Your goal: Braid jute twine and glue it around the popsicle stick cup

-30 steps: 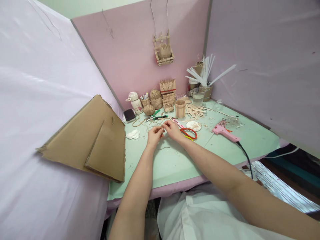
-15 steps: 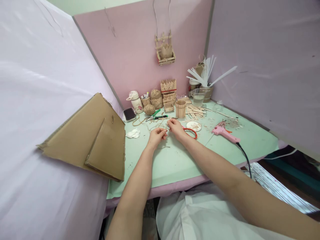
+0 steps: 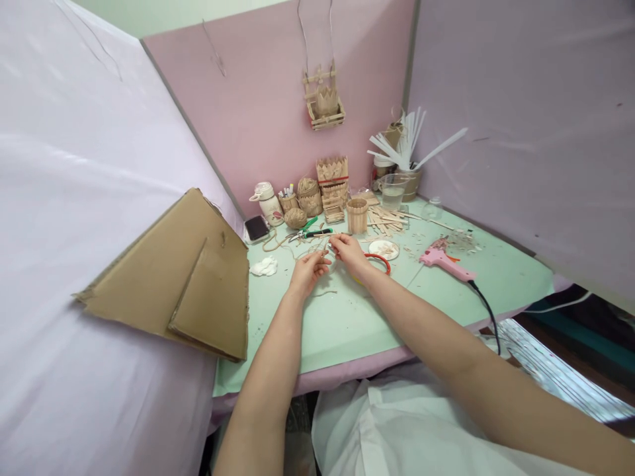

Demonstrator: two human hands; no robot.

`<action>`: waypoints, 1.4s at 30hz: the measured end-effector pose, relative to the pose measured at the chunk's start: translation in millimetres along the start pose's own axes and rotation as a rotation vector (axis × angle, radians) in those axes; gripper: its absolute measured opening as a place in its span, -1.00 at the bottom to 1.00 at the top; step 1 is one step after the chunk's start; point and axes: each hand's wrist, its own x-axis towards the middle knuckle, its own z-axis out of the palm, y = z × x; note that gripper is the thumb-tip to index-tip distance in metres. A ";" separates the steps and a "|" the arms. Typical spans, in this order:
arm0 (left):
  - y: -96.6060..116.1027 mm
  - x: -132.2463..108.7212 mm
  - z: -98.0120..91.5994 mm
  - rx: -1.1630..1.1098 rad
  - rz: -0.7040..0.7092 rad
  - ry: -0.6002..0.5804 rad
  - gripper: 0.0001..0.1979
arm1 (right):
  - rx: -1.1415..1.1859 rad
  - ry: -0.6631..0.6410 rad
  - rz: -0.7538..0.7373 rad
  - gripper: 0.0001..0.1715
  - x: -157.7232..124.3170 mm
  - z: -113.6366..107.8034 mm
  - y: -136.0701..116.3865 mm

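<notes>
My left hand [image 3: 308, 270] and my right hand [image 3: 348, 252] meet over the middle of the mint green table [image 3: 347, 324], fingers pinched together on a thin strand of twine [image 3: 325, 249] held between them. More loose twine [image 3: 297, 250] trails on the table toward a twine ball [image 3: 296, 217]. Red-handled scissors [image 3: 380, 262] lie just right of my right hand, partly hidden by it. Green-handled pliers [image 3: 313, 232] lie just beyond my fingers.
A pink glue gun [image 3: 445, 262] with a black cord lies at the right. Craft-stick pots and loose sticks [image 3: 384, 220] crowd the back, beside a cup of water [image 3: 393, 192] and a phone [image 3: 256, 227]. Cardboard sheets [image 3: 183, 277] lean at the left. A white tissue wad [image 3: 264, 266] lies near them.
Both hands have kept together over the table's middle, shifting slightly while working the twine; the right hand now covers more of the scissors.
</notes>
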 end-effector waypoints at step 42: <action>-5.5 -2.3 8.2 0.369 0.165 -0.065 -0.85 | -0.019 0.149 -0.020 -0.63 7.6 -7.5 10.2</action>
